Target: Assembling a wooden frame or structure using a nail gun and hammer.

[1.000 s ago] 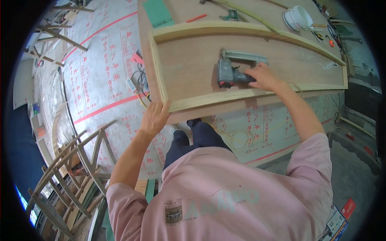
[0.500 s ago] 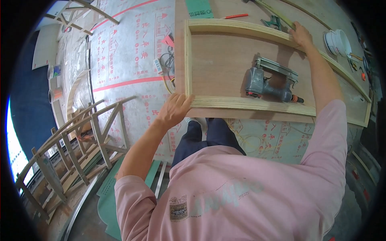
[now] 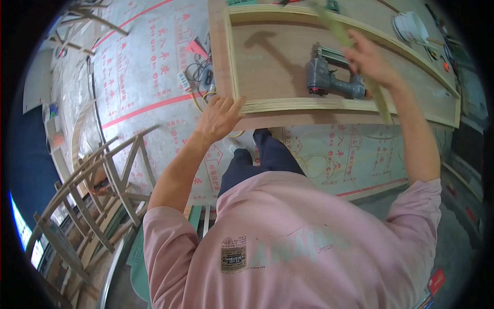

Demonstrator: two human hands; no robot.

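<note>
My right hand (image 3: 371,59) is closed around the pale yellow-green handle of a hammer (image 3: 334,28), raised over the frame and smeared by motion. The hammer's head is at or beyond the upper edge of the picture, but its shadow falls on the board. At the near left corner of a long plywood frame (image 3: 309,106), my left hand (image 3: 218,117) grips the edge with bent fingers. Inside the frame a grey nail gun (image 3: 334,77) lies on its side, just left of my right hand.
The frame rests on a brown board (image 3: 218,51). A white bucket (image 3: 411,28) stands beyond it at the far right. Cables (image 3: 196,72) and a power strip (image 3: 184,81) lie on the printed floor covering to the left. Slatted wooden framework (image 3: 98,190) stands at the lower left.
My right hand has lifted the hammer from beyond the far rail and brought it nearer, over the frame. My left hand stays on the corner. The view has shifted, so the frame sits higher.
</note>
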